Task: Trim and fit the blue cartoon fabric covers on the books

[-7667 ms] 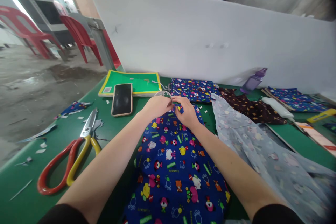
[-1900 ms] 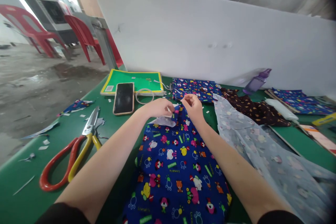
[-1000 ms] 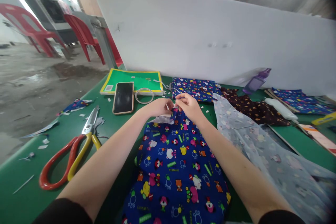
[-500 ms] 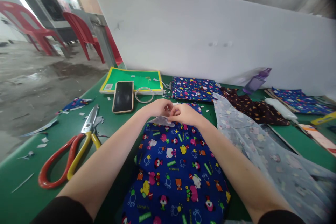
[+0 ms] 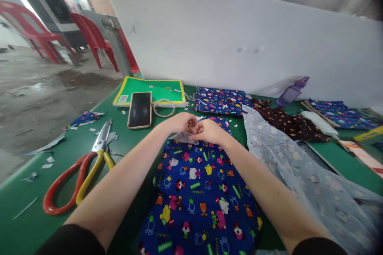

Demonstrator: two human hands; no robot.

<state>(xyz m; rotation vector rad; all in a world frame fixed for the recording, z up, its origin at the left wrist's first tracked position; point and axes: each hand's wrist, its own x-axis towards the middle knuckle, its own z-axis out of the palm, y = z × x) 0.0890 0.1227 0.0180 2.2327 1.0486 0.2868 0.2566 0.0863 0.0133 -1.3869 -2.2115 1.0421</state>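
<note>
A blue cloth with a cartoon print (image 5: 199, 191) lies in front of me on the green table (image 5: 38, 191). Both my hands meet at its far edge. My left hand (image 5: 179, 122) pinches the folded-over edge, whose pale underside (image 5: 183, 137) shows. My right hand (image 5: 209, 131) is closed, its fingertips pressed against the same fold and touching the left hand. What lies between the fingertips is hidden. A clear ring (image 5: 164, 107) rests on the table just beyond my left hand.
Red and yellow scissors (image 5: 79, 171) lie at the left among cloth scraps. A phone (image 5: 139, 109) and a green book (image 5: 149, 91) sit further back. More printed cloths (image 5: 221, 100), a pale grey cloth (image 5: 299, 171), a brown cloth (image 5: 287, 121) and a purple bottle (image 5: 291, 91) are right. A white board (image 5: 239, 40) stands behind.
The ring held at the cloth edge earlier now lies on the table. My right hand, lifted a moment ago, has come down against my left hand at the fold.
</note>
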